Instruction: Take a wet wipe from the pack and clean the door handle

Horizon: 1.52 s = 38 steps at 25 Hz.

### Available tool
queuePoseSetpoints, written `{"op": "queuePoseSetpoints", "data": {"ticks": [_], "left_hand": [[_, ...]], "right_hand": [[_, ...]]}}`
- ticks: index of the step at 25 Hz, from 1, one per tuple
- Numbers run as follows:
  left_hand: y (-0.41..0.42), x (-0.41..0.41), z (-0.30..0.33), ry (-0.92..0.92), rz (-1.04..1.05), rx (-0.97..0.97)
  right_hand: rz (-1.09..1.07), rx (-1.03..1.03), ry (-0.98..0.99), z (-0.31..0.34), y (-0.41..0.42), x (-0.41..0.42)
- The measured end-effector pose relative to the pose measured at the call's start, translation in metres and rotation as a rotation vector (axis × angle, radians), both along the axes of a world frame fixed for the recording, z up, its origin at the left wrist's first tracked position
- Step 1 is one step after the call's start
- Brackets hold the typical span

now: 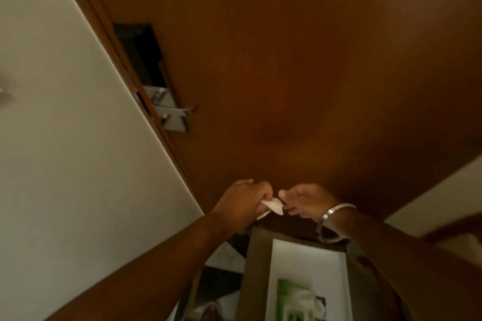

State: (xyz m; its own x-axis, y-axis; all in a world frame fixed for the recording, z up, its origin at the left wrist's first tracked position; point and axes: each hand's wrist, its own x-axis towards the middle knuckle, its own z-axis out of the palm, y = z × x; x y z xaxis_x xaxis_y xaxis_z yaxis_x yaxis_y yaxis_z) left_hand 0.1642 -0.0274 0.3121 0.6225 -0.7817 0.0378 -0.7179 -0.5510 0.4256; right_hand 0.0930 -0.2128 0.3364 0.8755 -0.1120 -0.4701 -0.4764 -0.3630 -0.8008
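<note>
Wet wipe (pixel 272 206), white and crumpled, stretches between both hands in front of the brown door (pixel 287 60). Left hand (pixel 243 203) is curled closed around one end; right hand (pixel 305 202), wearing a metal bangle (pixel 330 221), pinches the other with fingertips, remaining fingers loosely bent. Silver door handle (pixel 173 111) sits well apart, up left.

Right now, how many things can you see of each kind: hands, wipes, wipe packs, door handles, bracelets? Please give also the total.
Hands: 2, the left hand and the right hand
Wipes: 1, the white wipe held between both hands
Wipe packs: 1, the green and white pack
Door handles: 1, the silver door handle
Bracelets: 1, the metal bracelet
Total: 6
</note>
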Motion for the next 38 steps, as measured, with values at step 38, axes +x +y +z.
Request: {"op": "queuePoseSetpoints", "data": {"ticks": [38], "left_hand": [[-0.101,-0.092,-0.333,0.645,0.472,0.056]], "right_hand": [[-0.747,-0.255,0.248,-0.358,-0.079,-0.104]]}}
